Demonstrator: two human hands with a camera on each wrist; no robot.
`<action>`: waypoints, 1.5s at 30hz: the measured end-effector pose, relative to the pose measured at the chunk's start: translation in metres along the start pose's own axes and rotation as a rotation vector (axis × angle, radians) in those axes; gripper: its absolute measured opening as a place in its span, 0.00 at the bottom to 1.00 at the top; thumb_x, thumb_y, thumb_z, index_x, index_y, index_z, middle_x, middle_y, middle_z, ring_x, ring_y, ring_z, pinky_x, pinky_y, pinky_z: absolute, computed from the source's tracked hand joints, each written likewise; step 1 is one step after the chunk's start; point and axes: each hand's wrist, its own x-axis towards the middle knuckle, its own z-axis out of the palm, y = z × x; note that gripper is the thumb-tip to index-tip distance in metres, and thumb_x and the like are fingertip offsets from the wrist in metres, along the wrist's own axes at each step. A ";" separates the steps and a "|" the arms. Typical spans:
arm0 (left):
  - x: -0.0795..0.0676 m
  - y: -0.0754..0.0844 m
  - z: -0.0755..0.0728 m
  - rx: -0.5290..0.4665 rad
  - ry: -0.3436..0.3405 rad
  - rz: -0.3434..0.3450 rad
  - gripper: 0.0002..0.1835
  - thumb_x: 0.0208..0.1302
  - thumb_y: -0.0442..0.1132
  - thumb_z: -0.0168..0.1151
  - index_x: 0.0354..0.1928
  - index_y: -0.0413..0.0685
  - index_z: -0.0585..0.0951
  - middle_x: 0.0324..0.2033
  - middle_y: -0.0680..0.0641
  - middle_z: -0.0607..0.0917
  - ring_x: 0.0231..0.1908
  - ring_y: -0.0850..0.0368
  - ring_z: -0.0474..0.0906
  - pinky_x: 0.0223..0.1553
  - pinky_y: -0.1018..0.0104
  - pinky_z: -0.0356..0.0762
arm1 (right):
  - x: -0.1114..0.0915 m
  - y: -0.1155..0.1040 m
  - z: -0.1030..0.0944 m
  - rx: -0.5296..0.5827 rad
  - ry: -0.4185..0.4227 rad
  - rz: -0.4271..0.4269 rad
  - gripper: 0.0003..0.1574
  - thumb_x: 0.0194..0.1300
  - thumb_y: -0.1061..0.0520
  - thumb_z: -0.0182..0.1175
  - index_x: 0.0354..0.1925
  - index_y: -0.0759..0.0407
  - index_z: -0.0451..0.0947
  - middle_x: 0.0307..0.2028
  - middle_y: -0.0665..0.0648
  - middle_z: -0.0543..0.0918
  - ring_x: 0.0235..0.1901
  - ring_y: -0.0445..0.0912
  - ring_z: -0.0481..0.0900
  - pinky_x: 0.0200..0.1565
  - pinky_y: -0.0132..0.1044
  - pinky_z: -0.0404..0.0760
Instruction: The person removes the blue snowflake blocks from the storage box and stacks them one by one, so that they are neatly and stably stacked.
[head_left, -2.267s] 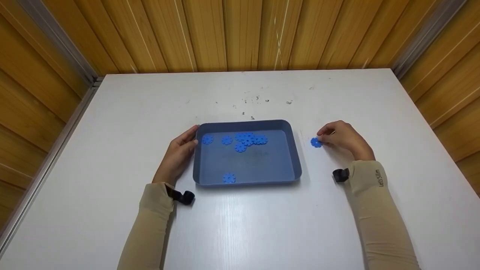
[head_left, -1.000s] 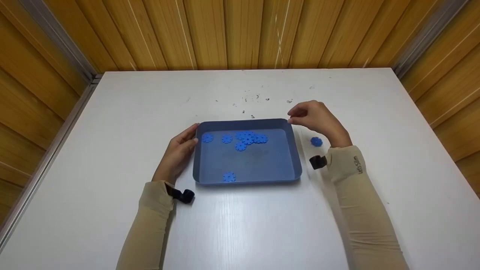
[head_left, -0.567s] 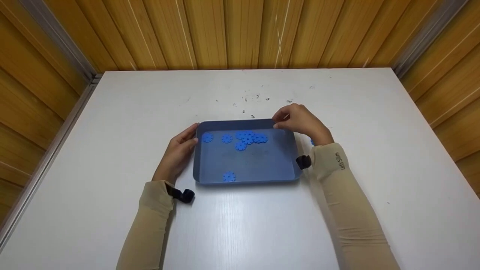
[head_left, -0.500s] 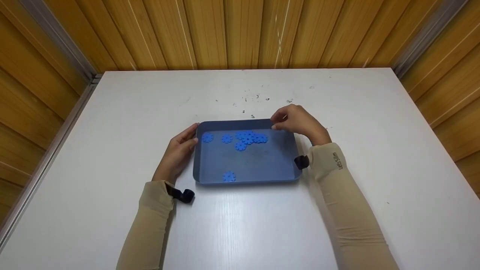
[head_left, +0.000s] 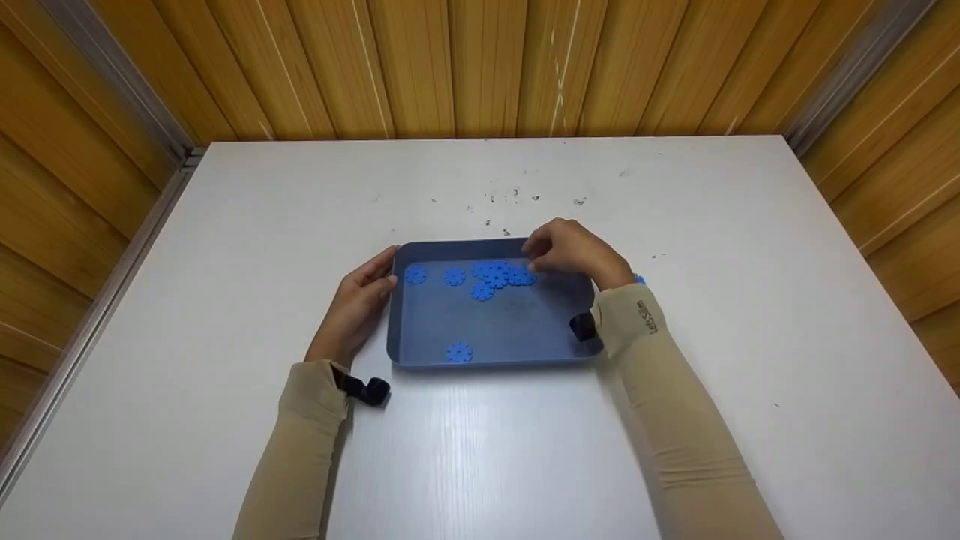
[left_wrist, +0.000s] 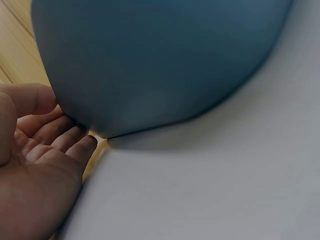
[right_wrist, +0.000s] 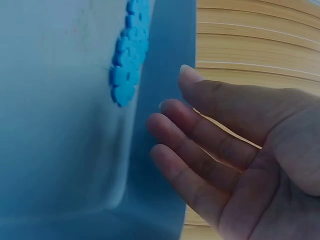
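A blue-grey rectangular tray (head_left: 495, 330) sits on the table with several blue notched plastic discs in it. My left hand (head_left: 356, 307) holds the tray's left side near the far corner, thumb at the rim. The left wrist view shows fingertips (left_wrist: 85, 145) against the wall. My right hand (head_left: 574, 249) hovers over the tray's far right part, beside a cluster of discs (head_left: 499, 276). Nothing shows between its loosely bent fingers (right_wrist: 170, 162) and thumb. Single discs lie at the far left (head_left: 415, 274) and near wall (head_left: 459, 352).
One blue disc (head_left: 639, 278) lies on the white table (head_left: 480, 450) right of the tray, mostly hidden by the right wrist. Slatted wooden walls (head_left: 480, 67) rise behind and at both sides. Black wrist cameras (head_left: 583, 326) jut from the sleeves.
My right hand has left the lone disc on the table and moved left over the tray, lowering toward the cluster. The left hand and the discs have kept their places.
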 end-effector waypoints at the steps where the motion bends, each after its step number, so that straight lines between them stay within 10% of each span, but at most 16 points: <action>1: 0.000 0.000 0.000 -0.001 0.000 -0.001 0.31 0.69 0.27 0.49 0.73 0.46 0.60 0.74 0.50 0.59 0.74 0.60 0.50 0.74 0.66 0.50 | 0.001 0.000 0.001 -0.002 -0.007 0.001 0.21 0.59 0.61 0.66 0.51 0.62 0.81 0.50 0.60 0.84 0.47 0.51 0.81 0.52 0.45 0.80; 16: 0.000 0.000 0.000 -0.022 0.000 0.016 0.30 0.68 0.26 0.48 0.72 0.44 0.60 0.73 0.48 0.59 0.74 0.59 0.51 0.73 0.66 0.50 | 0.008 -0.003 0.017 -0.035 -0.041 0.051 0.23 0.57 0.64 0.65 0.53 0.60 0.80 0.51 0.60 0.82 0.52 0.53 0.77 0.59 0.48 0.75; 45: 0.000 -0.001 0.000 -0.008 -0.004 0.035 0.30 0.68 0.25 0.48 0.72 0.43 0.61 0.73 0.47 0.60 0.73 0.59 0.53 0.73 0.67 0.53 | 0.002 -0.001 0.018 -0.054 -0.004 -0.030 0.10 0.57 0.65 0.65 0.40 0.61 0.84 0.38 0.59 0.83 0.34 0.47 0.75 0.37 0.35 0.74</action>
